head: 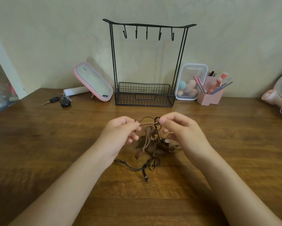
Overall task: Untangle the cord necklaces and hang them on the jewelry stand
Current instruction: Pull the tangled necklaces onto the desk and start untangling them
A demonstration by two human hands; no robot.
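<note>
Pinching one cord strand (147,124) taut, left to right, above the tangle (153,147): left hand (119,132) near its end, right hand (182,129) at the knot (157,123).

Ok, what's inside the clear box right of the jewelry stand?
The clear box holds makeup sponges, one teal, the rest peach. Its lower right corner is covered by the pink brush holder, so anything there cannot be seen.

Single head-worn wide view, forward and down, close over the wooden table (58,144).
</note>
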